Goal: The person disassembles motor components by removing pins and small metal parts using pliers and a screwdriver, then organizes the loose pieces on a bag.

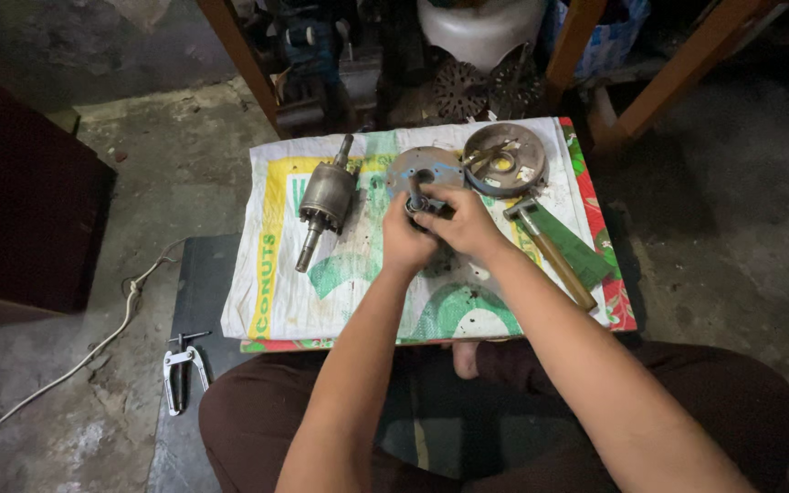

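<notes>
Head view: both hands, left (pixel 405 239) and right (pixel 461 222), clamped together on small dark part (pixel 419 204) at bench centre, grey end plate (pixel 424 169) touching at 12 o'clock, rotor (pixel 325 196) at 9, shaft axis 1-to-7, left hand nearer.

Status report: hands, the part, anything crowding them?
Left hand and right hand both grip small dark part. Over grey plate. Rotor left, hammer right, apart.

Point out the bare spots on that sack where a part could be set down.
Free: the sack's near-left area, below the rotor and left of the left hand. A smaller patch lies between the right forearm and the hammer. Crowded: the far edge, with the end plate and round cover.
</notes>
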